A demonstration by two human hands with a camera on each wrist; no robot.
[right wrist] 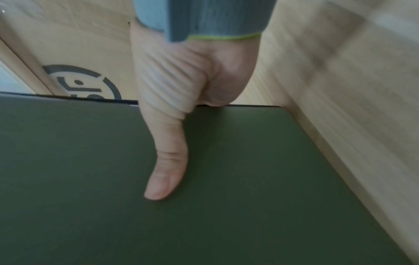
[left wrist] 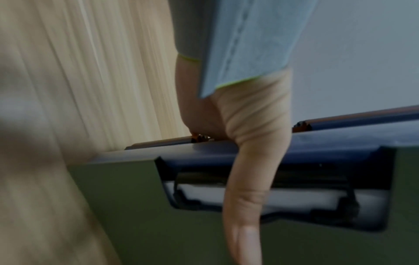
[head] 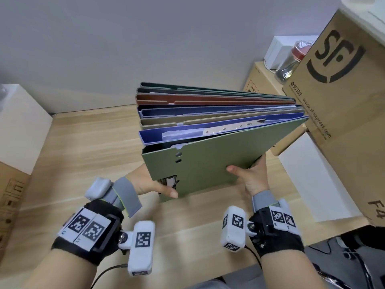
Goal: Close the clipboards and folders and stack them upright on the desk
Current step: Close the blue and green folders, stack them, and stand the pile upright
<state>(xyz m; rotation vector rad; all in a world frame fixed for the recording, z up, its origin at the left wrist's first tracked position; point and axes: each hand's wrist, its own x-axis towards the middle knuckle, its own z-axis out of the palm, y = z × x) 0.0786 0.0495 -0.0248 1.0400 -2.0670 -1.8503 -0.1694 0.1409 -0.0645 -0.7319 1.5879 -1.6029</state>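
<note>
Folders [head: 208,113] are held as one stack over the desk [head: 87,138], the green cover [head: 208,163] nearest. The left hand [head: 150,182] is clamped on one side edge, the right hand [head: 253,174] on the other, thumbs pressed flat on the cover.

Light wooden desk [head: 87,142], upright folders [head: 208,113], cardboard boxes [head: 341,84], white box [head: 18,126]
</note>
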